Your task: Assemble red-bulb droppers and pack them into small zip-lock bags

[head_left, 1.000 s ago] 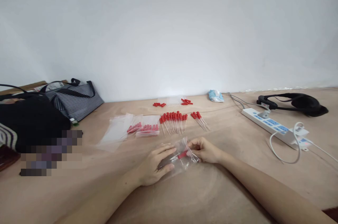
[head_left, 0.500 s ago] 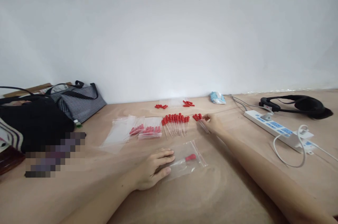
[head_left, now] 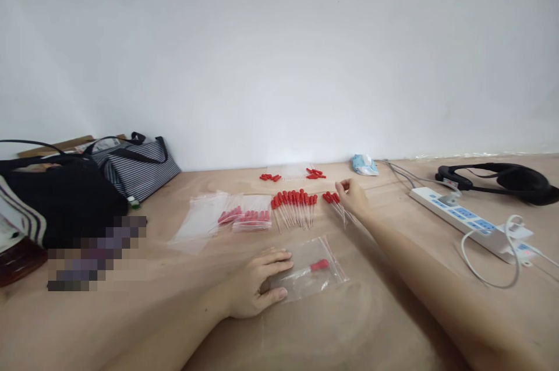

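My left hand point(head_left: 259, 282) lies on the table with its fingers spread, touching the left end of a clear zip bag point(head_left: 301, 286). Inside that bag is one dropper point(head_left: 319, 265) with a red bulb. Further right, my right hand point(head_left: 353, 198) has its fingertips pinched beside a small group of red-bulbed droppers point(head_left: 332, 198). A thin glass tube slants down below the fingers, its upper end hidden by them. Left of this group, several droppers point(head_left: 294, 199) lie in a fanned row.
Filled bags of droppers point(head_left: 252, 219) lie beside empty zip bags point(head_left: 198, 219). More droppers point(head_left: 315, 173) sit near the wall. A blue-white packet point(head_left: 365, 165), power strip point(head_left: 463, 216) and black headset point(head_left: 498, 180) are at right. A striped bag point(head_left: 140, 167) and black bag point(head_left: 74, 202) stand left.
My right hand has lifted slightly from the small dropper group, its fingertips now higher. My left hand stays on the zip bag. The whole view has shifted a little.
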A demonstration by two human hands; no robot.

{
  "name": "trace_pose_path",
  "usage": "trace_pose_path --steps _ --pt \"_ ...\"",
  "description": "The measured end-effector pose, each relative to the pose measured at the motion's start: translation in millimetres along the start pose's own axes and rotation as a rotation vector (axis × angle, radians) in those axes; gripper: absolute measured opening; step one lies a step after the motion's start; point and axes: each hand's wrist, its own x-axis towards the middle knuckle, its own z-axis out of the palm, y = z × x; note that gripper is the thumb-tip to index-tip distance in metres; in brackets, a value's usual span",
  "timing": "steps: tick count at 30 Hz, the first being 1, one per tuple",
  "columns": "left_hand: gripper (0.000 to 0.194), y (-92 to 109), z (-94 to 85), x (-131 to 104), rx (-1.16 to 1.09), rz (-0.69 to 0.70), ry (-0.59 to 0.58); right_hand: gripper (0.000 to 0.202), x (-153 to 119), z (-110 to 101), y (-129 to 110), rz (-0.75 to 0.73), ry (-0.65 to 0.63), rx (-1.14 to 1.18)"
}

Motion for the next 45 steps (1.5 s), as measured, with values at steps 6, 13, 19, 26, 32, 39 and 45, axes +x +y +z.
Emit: trace_pose_path --steps 6,13,19,26,32,39,45 --pt "0.044 1 -0.4 1 -0.016 0.004 0.013 0.043 -37 -37 2 -0.026 0.028 0.536" --pt "0.043 2 -1.7 1 -0.012 0.003 0.011 0.044 -88 -33 1 0.200 -0.111 0.759" --pt "0.043 2 -1.1 1 -0.014 0.007 0.017 0.045 -93 -31 -8 0.281 -0.097 0.846" --pt "0.057 -3 3.0 -2 -0.003 -0.063 0.015 0.043 -116 -26 -22 0.363 -0.408 1.049" --pt "0.055 -3 2.5 -1 0.000 -0.024 0.026 0.041 -123 -25 -23 0.215 -0.711 0.714" --pt "0.049 2 -0.8 2 0.000 0.000 0.030 0.030 -106 -27 -13 -0.178 -0.746 0.436" --pt "0.045 0 0.1 3 -0.029 0.043 0.043 0.017 -36 -18 1 -0.010 -0.246 -0.076"
